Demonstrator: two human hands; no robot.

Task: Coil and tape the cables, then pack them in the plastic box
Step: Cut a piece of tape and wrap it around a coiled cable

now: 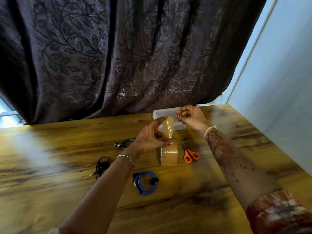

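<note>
A brown tape roll [168, 156] stands on edge on the wooden table [59, 157]. My left hand [150, 137] holds a strip of brown tape [167, 128] upright just above the roll, stretched between a fingertip at its top and the thumb at its bottom. My right hand [191, 117] hovers over the clear plastic box [162, 113] with fingers curled; I see nothing in them. Three coiled cables lie near my left forearm: a dark grey one [125, 143], a black earphone cable [102, 164] and a blue one [146, 182].
Orange-handled scissors [190, 155] lie just right of the tape roll. A dark patterned curtain [135, 56] hangs along the table's far edge, right behind the box. A pale wall [278, 81] runs along the table's right side.
</note>
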